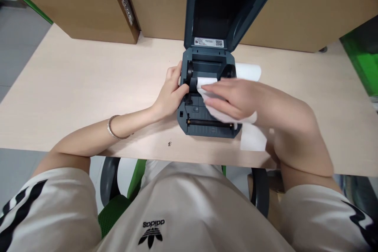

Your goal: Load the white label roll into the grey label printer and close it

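A dark blue-grey label printer (209, 130) stands on the table with its lid (220, 8) raised. My left hand (173, 88) grips the printer's left side, thumb over the rim beside the inner roll holder. A small white roll (206, 82) sits crosswise inside, between the black holders. Over the right half of the printer, my right hand (236, 96) holds a thin, soft white sheet (220, 115) bunched under its fingers, touching or very near the roll. My right hand and the sheet hide the right part of the inside. Near the front lies the black platen roller (209, 123).
A white roll or sheet (249, 72) lies right of the printer, partly hidden. A flat white piece of paper (253, 138) lies near the table's (88, 71) front edge. Cardboard boxes (85, 8) line the back. A small dark mark (169, 144) shows on the tabletop.
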Demonstrator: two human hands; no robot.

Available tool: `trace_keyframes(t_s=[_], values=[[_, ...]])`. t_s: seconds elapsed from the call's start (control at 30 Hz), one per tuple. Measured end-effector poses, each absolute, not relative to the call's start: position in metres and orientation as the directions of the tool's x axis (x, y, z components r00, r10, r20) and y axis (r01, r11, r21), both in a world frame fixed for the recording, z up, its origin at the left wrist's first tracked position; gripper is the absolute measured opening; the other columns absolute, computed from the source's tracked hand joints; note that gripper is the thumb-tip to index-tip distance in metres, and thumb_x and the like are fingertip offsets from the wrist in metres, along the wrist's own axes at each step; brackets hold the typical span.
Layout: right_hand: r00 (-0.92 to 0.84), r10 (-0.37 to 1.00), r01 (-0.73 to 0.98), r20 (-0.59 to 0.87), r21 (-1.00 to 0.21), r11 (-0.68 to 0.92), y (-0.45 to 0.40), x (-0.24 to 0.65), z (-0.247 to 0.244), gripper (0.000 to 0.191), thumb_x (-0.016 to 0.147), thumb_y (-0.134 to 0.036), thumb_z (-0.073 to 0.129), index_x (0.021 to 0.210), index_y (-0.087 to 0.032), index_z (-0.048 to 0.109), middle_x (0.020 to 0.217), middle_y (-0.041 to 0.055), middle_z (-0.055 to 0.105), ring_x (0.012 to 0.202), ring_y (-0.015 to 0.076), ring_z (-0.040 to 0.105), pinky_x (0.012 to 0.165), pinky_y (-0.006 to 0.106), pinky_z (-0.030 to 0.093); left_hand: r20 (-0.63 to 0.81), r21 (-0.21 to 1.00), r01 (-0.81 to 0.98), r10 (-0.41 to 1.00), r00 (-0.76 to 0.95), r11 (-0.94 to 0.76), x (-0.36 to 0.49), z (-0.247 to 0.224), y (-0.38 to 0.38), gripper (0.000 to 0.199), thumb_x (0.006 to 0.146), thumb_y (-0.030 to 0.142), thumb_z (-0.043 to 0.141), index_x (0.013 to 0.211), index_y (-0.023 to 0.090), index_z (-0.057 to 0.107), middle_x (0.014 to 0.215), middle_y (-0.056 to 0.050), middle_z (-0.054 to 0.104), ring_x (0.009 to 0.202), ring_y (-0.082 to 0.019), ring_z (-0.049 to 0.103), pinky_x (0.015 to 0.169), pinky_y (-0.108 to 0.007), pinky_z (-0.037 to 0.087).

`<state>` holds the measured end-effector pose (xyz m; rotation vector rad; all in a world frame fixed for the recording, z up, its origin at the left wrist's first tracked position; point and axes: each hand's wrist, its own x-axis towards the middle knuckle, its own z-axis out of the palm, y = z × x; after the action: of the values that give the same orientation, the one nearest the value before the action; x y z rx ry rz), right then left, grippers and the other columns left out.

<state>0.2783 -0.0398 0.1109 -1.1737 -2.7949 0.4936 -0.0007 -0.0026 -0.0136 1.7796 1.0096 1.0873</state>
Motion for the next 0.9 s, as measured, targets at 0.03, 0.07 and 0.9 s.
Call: trace_keyframes(t_s=[0.03,0.07,0.9], values=[[-0.714,0.696,0.676,-0.076,-0.334,0.657,-0.052,0.280,0.112,0.071,0.126,-0.066,0.039,0.161,-0.020,0.080,0.163,0.0149,0.077,0.141,0.0393,0.083,0.125,0.062,0.066,0.283,0.906,0.227,0.909,0.305,-0.358,-0.001,-0.013,-0.003,0.075,0.100,0.043,0.076,0.172,0.034,0.059,0.152,-0.009,0.067,0.163,-0.037,0.050,0.149,-0.056,0.037],[-0.723,0.687,0.665,-0.071,-0.339,0.665,-0.064,0.281,0.112,0.078,0.125,-0.073,0.038,0.168,-0.019,0.076,0.171,0.0167,0.071,0.148,0.0410,0.079,0.124,0.062,0.067,0.276,0.907,0.233,0.913,0.300,-0.350,0.000,-0.012,-0.004,0.075,0.100,0.042,0.076,0.172,0.034,0.059,0.152,-0.009,0.067,0.163,-0.038,0.049,0.150,-0.057,0.035],[-0.162,0.920,0.764,0.356,-0.545,0.346,0.047,0.318,0.115,0.084,0.107,-0.063,0.043,0.179,-0.019,0.045,0.189,0.0194,0.052,0.164,0.0223,0.061,0.124,0.041,0.057,0.183,0.932,0.240,0.924,0.336,-0.272,0.003,-0.001,-0.008,0.106,0.094,0.086,0.086,0.180,0.038,0.045,0.163,-0.012,0.058,0.166,-0.042,0.051,0.145,-0.062,0.047]])
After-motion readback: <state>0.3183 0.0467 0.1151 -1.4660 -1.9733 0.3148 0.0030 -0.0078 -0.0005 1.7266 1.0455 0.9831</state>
